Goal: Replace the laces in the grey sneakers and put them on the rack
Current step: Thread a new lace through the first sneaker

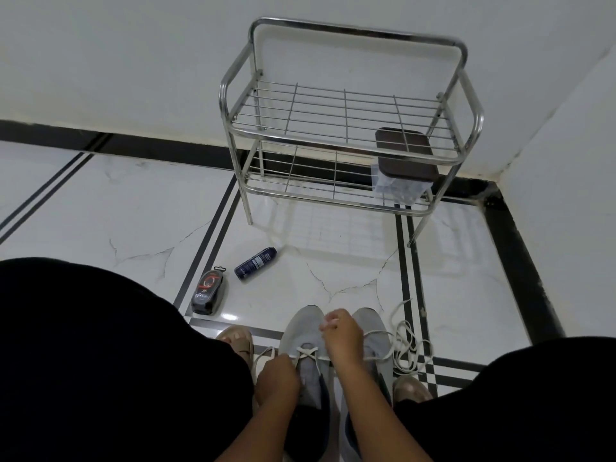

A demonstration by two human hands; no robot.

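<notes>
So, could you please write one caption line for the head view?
Both hands, left hand and right hand, threading a white lace into grey fabric sneakers before a steel wire rack.

Right sneaker (373, 331) half behind right hand (341, 340); spray can (255, 263) label unreadable.

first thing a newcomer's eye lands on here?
Likely the two hands at bottom centre: the left hand and right hand each pinch a white lace on the left grey sneaker. Next, the steel rack against the wall, top shelf bare.
</notes>
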